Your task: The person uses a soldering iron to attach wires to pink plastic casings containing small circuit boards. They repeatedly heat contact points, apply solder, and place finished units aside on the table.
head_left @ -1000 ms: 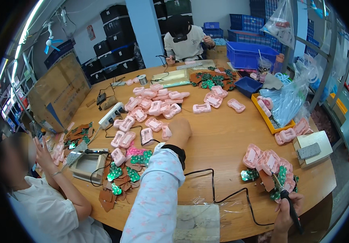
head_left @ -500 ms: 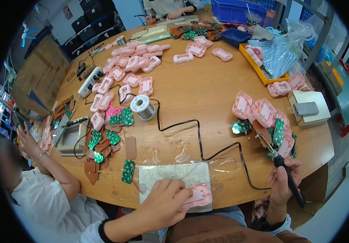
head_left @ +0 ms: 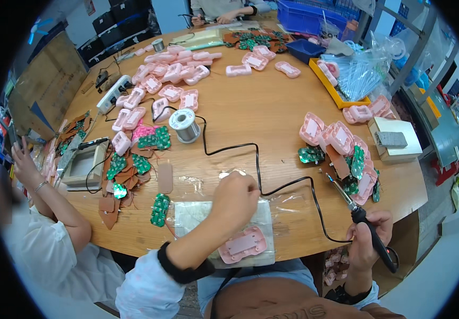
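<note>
My right hand [head_left: 369, 239] grips a soldering iron [head_left: 361, 215] by its black handle; the metal tip points up and left, close to the pile of parts on the right. My left hand [head_left: 236, 198] reaches over the far edge of a pale work mat [head_left: 187, 210]. Its fingers are drawn together beside a scrap of clear film, and what they hold, if anything, is hidden. Under my left wrist a pink plastic shell [head_left: 242, 244] lies open side up on the mat, a pale rectangular piece inside it. A green circuit board [head_left: 159, 210] rests left of the mat.
A solder wire spool [head_left: 184, 126] stands mid-table, near the iron's black cord [head_left: 257, 159]. Pink shells and boards are piled at right [head_left: 341, 139] and far left [head_left: 173, 72]. A wooden block [head_left: 399, 141] sits at the right edge. A co-worker's arm [head_left: 61, 212] is at left.
My left hand has let go of the pink shell and moved forward past the mat's far edge. The shell now lies flat on the mat. My right hand still holds the iron.
</note>
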Tool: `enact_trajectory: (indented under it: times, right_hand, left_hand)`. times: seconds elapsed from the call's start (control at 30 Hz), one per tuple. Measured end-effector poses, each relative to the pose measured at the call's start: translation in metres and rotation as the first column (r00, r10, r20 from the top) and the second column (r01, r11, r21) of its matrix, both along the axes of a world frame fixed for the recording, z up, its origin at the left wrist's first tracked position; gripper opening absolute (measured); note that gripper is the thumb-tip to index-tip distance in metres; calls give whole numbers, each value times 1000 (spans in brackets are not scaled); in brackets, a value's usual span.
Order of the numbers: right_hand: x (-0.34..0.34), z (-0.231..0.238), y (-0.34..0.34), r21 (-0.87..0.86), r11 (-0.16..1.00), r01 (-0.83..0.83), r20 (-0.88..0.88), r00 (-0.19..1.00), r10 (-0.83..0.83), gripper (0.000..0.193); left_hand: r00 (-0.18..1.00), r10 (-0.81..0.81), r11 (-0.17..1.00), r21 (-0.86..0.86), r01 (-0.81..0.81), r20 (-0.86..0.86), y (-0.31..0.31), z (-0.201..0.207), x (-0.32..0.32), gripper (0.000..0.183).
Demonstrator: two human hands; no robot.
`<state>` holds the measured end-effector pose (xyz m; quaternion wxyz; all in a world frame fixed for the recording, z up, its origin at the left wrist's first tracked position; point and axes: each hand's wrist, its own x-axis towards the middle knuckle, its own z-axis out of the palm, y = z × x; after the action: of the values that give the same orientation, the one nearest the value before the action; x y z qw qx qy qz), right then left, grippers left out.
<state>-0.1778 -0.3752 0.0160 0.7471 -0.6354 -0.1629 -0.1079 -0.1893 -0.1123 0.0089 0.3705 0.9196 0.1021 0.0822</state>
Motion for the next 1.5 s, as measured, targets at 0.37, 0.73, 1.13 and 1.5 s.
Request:
enact_trajectory:
  times: [0.37, 0.73, 1.13, 1.5]
  right_hand:
    - [0, -15, -1, -276, 881, -385, 173, 882, 439, 35]
    - [3, 0, 21, -631, 620, -467, 83, 753, 652, 25]
    - [7, 0, 32, -589, 632, -503, 73, 746, 661, 25]
    - [8, 8, 39, -627, 563, -538, 29, 706, 708, 22]
  left_hand:
    - [965, 261, 954, -167, -251, 40, -41, 4, -112, 8]
    - [955, 290, 951, -130, -279, 68, -42, -15, -111, 10]
    - [964, 267, 952, -163, -260, 18, -38, -10, -110, 9]
    - [967, 252, 962, -111, -248, 23, -38, -9, -107, 8]
